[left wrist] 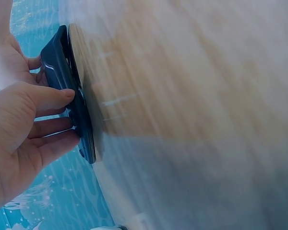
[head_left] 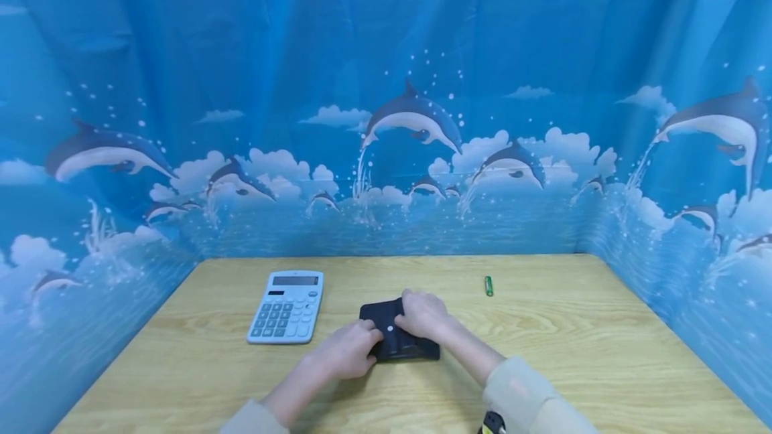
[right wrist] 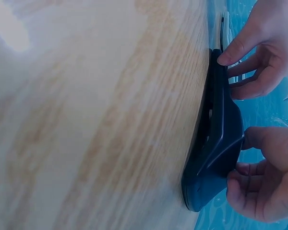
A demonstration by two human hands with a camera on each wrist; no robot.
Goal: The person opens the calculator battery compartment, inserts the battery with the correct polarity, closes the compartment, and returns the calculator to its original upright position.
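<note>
A flat black wallet-like case [head_left: 376,312] with a round silver snap button lies on the table in front of me. My left hand [head_left: 348,350] grips its near left edge; in the left wrist view the thumb [left wrist: 62,96] presses on the edge with the other fingers on the upper face. Over the right part of the case is my right hand [head_left: 425,315], fingers curled. The right wrist view shows that hand [right wrist: 269,177] pinching at the raised top of the case [right wrist: 223,129], its fingertips partly hidden. Whatever is inside the case is hidden.
To the left of the case lies a light blue calculator [head_left: 286,307]. A small green battery [head_left: 488,286] is at the back right of the wooden table [head_left: 573,340]. A blue dolphin-print curtain [head_left: 301,86] hangs behind the table and along both sides.
</note>
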